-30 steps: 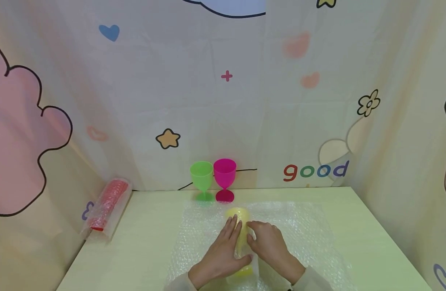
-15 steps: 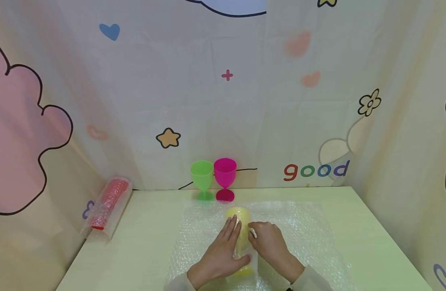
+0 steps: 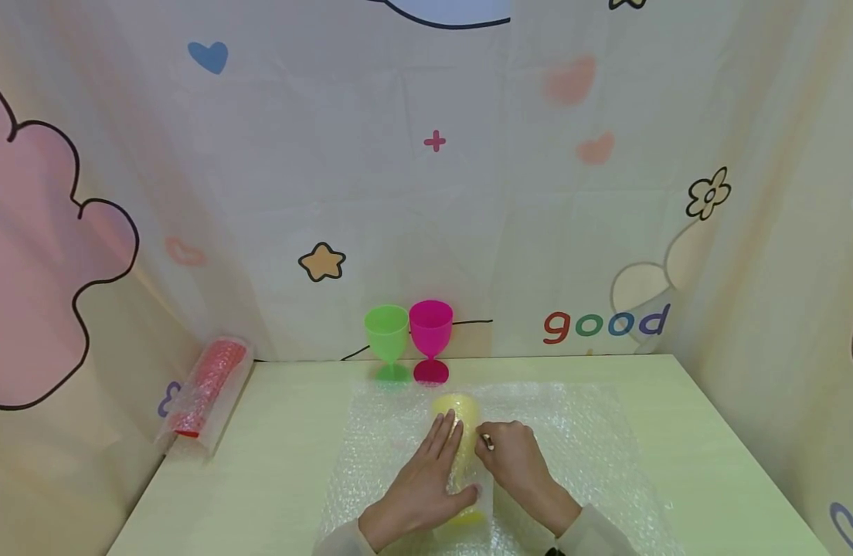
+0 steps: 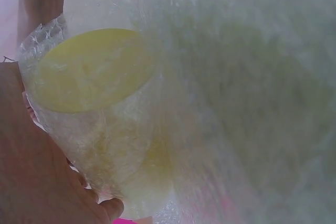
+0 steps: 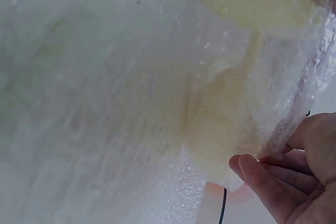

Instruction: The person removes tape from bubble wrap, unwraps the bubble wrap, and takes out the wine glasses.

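Note:
A yellow goblet lies on its side, rolled in clear bubble wrap; its round foot and stem show through in both wrist views. My left hand rests on top of the wrapped goblet with fingers straight and thumb spread toward its near end. On the goblet's right side, my right hand pinches the wrap's edge between thumb and curled fingers. A wide bubble wrap sheet lies flat underneath, spreading to both sides. Part of the goblet is hidden under my left hand.
Behind the sheet stand a green goblet and a pink goblet, side by side near the back curtain. A red item in bubble wrap lies at the table's left edge. The pale table extends right of the sheet.
My right thumb and fingers have drawn slightly closer together at the wrap's edge. The left hand and the wrapped goblet stay almost where they were.

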Tool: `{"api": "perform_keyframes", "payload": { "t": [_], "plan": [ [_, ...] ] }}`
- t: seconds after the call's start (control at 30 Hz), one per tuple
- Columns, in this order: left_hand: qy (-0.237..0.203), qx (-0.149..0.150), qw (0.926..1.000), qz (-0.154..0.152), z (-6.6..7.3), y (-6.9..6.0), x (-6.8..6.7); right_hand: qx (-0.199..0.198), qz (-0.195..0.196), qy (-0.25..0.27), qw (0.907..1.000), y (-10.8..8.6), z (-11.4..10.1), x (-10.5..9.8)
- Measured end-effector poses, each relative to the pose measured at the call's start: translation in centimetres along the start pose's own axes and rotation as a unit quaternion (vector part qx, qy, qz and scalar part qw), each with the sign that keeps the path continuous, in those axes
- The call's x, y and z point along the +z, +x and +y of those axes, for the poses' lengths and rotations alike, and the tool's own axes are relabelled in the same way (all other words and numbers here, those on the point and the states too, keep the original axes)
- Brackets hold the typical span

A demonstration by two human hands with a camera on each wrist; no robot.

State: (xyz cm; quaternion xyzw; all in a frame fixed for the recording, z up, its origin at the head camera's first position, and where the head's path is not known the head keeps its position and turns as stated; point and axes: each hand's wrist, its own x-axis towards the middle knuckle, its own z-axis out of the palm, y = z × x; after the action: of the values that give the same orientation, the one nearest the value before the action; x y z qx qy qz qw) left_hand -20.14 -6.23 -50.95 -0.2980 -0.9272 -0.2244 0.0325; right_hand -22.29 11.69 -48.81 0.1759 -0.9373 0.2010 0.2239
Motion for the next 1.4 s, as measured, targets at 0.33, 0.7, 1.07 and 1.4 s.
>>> {"api": "perform_keyframes", "payload": {
  "t": [0.33, 0.7, 1.07, 1.4],
  "plan": [
    [0.008, -0.004, 0.9999, -0.013, 0.0, 0.0, 0.1, 0.044, -0.005, 0.067, 0.9967, 0.0, 0.5, 0.3],
    [-0.025, -0.031, 0.9989, -0.024, -1.0, -0.4, -0.3, 0.111, -0.027, 0.13, 0.9849, -0.4, 2.0, -0.2],
    [-0.114, -0.053, 0.992, -0.007, -0.7, -0.9, -0.1, 0.116, -0.045, 0.116, 0.9855, -0.4, 2.5, -0.3],
    [-0.119, -0.06, 0.9908, -0.025, 0.6, -1.1, -0.3, 0.12, -0.031, 0.164, 0.9787, -0.5, 1.9, -1.4]
  ]
}}
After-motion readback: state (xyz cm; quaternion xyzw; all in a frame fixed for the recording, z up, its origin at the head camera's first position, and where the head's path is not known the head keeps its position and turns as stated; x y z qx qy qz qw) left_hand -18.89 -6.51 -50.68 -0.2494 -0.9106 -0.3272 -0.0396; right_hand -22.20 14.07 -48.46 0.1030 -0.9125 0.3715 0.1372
